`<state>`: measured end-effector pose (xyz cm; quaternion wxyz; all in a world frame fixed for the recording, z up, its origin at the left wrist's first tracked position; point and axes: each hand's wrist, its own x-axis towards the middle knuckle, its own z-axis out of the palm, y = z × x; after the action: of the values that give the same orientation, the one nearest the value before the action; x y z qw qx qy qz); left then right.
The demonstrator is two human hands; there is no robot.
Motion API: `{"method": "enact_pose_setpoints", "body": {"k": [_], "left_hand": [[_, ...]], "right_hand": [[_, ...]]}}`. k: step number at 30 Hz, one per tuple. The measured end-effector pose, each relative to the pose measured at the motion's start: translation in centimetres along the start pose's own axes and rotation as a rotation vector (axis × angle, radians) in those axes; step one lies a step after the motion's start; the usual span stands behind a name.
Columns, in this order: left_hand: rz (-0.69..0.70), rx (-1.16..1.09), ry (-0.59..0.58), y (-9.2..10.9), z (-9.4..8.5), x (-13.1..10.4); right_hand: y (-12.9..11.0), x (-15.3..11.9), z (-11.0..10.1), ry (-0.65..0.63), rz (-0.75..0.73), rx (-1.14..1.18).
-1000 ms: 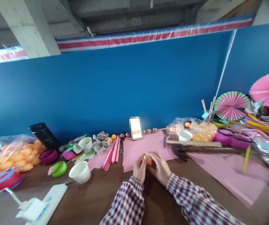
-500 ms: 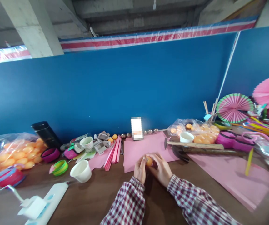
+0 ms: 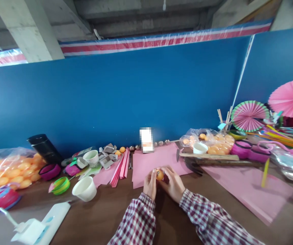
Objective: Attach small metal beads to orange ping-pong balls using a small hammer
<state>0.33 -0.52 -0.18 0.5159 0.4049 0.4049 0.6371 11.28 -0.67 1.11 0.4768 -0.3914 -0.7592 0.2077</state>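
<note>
Brown table (image 3: 105,217), orange ball (image 3: 160,175) part-hidden by hands (image 3: 161,182).

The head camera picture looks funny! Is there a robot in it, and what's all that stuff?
No robot here: a person wears the camera on their head, so it looks forward and down at their own bare hands. The left hand and right hand hold a small orange ball between their fingers. On the brown table lie pink paper, a hammer, a white power strip and two clear bags of orange balls, one on the left, one on the right.
</note>
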Motion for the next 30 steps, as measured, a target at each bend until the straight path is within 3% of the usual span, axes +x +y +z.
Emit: {"method": "enact_pose_setpoints", "body": {"k": [25,30], "left_hand": [[-0.021,-0.026,-0.071,-0.22,-0.17,-0.02],[-0.031,-0.044,-0.024,-0.35,-0.32,0.13]], "right_hand": [[-0.01,0.09,-0.05,-0.012,-0.006,-0.010],[0.16,0.20,-0.27,-0.051,-0.004,-0.032]]}}
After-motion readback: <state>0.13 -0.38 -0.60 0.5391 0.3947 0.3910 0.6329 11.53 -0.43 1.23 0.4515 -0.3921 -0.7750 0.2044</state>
